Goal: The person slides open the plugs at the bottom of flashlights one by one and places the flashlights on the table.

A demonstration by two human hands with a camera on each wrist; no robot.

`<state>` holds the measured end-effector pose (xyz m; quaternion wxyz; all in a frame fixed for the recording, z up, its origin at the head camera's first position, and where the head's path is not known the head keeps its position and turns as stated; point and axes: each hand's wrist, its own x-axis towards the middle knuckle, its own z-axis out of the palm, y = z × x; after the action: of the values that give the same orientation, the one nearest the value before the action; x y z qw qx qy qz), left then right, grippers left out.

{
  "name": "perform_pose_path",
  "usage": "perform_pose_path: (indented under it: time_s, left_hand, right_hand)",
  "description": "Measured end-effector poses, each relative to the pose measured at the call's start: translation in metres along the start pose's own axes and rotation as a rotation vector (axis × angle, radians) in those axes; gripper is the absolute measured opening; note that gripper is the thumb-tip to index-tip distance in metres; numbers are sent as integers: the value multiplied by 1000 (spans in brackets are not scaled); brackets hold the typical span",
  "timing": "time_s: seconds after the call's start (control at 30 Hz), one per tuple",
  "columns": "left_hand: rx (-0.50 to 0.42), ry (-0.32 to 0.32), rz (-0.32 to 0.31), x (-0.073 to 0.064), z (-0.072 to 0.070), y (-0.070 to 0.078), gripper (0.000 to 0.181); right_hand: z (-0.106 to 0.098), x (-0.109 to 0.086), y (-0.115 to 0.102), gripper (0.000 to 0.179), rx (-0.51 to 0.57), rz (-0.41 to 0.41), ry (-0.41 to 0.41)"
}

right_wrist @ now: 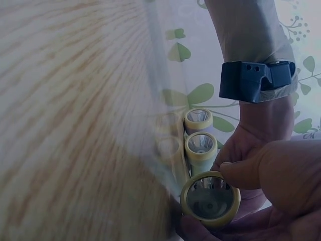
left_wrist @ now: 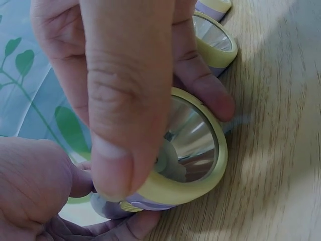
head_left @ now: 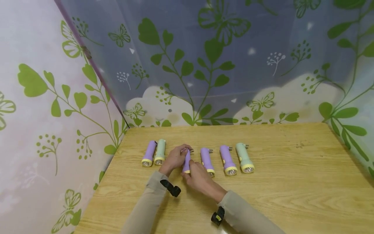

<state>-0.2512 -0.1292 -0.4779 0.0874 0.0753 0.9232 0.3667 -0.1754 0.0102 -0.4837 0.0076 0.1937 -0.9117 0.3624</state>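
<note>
A purple flashlight (head_left: 187, 163) with a yellow rim lies between both hands near the table's middle, lens end toward the person. My left hand (head_left: 176, 157) holds its tail end, where two metal prongs stick out sideways by the fingertips. The right hand (head_left: 200, 177) grips the lens end, its thumb over the yellow rim in the left wrist view. Fingers hide much of the purple body. Right beside the right hand lies another purple flashlight (head_left: 205, 157), partly covered by that hand. In the right wrist view the held flashlight's lens (right_wrist: 210, 199) faces the camera.
Left of the hands lie a purple flashlight (head_left: 150, 151) and a green flashlight (head_left: 160, 150), with no prongs showing. To the right, another purple flashlight (head_left: 226, 157) and a green one (head_left: 243, 156) have prongs sticking out. A patterned cloth (head_left: 181, 58) hangs behind the wooden table (head_left: 292, 182).
</note>
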Motion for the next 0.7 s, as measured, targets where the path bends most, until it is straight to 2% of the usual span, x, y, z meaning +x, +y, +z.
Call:
perform_pose_path:
  time_s: [0.23,0.5,0.7]
  left_hand:
    - [23,16,18,2,4,-1,29]
    - [83,34,112,5,7,-2,27]
    - [108,16,109,6,9,2,27]
  right_hand:
    - [1,-1,2,28,-21,-3,16]
    - [-1,-1,1,32,-32,6,8]
    - [-2,-1,-2,36,-59,44,-22]
